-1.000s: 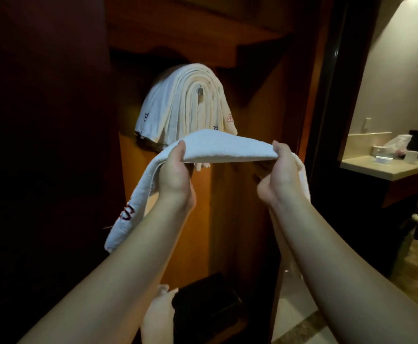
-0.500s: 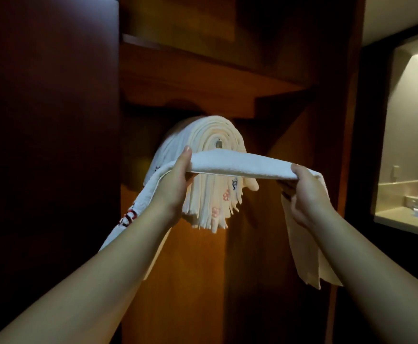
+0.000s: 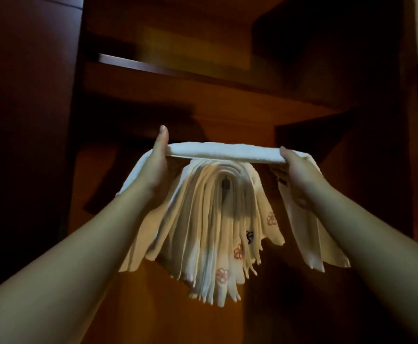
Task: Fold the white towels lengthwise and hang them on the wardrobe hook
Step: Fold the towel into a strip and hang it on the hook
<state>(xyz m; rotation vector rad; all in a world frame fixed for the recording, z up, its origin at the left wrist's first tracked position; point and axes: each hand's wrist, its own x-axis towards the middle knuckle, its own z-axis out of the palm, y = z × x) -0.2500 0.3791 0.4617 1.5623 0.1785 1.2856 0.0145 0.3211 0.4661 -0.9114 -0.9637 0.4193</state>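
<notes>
A folded white towel [image 3: 224, 153] stretches level between my hands, right on top of the stack of several white towels [image 3: 212, 227] draped over the wardrobe hook [image 3: 226, 189]. My left hand [image 3: 156, 167] grips its left part, thumb up along the fold. My right hand [image 3: 296, 173] grips the right part, fingers curled under. Both loose ends hang down outside my hands. The hook shows only as a dark spot in the middle of the stack.
A wooden shelf [image 3: 203, 80] runs across above the towels. A dark wardrobe panel [image 3: 24, 145] stands at the left, and the wardrobe's wooden back wall [image 3: 153, 306] is behind and below the stack.
Both hands have raised the towel from in front of the stack to level with its top. The view has tilted upward and closer to the hook.
</notes>
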